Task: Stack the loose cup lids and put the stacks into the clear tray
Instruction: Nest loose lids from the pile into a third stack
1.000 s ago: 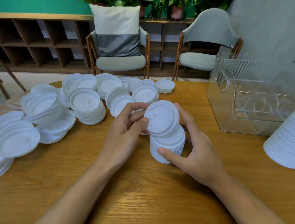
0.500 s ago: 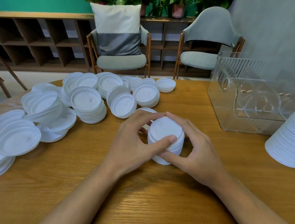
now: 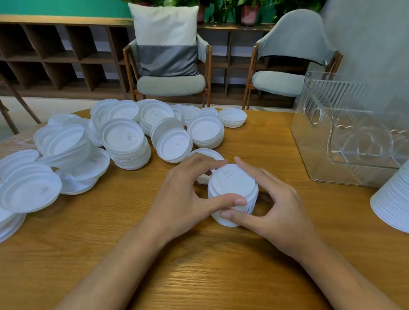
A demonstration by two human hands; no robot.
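Top lid (image 3: 233, 179) now seated, left hand (image 3: 182, 197) and right hand (image 3: 280, 211) grip the stack (image 3: 250, 203).

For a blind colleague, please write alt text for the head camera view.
A person's left grip and right grip clasp a short stack of white cup lids on a wooden table. Many loose lids lie at the left; a clear tray and a tall lid stack are at the right.
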